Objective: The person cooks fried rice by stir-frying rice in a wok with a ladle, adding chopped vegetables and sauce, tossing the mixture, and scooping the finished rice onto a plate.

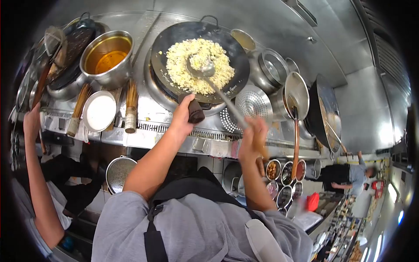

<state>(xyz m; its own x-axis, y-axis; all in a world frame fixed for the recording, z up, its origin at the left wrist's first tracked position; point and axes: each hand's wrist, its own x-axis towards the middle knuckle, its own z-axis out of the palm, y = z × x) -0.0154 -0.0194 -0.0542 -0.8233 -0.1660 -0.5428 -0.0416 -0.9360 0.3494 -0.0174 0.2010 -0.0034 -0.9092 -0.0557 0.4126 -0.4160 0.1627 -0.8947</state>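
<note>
- Rice (179, 64) is lying in the wok (239, 63), spreading across the bottom and sitting closer to the front rim than the back one.
- Left hand (180, 117) is holding the brown handle (196, 114) at that front rim: thumb showing, fingers apparently wrapping round, their tips hiding.
- Right hand (254, 137), looking blurred, is clamping its fingers on the ladle (224, 99), whose bowl is dipping into the rice.
- Risk is lurking at the front rim: a hard pull on the ladle could be flinging grains onto the stove (144, 98), and rice resting too long against metal could be scorching.
- On the right, the strainer (254, 102) is crowding the wok; tilting that way could be knocking it.
- More room is showing leftward, between wok and metal pot (107, 78), while a brush (131, 109) is lying near the stove's front edge.
</note>
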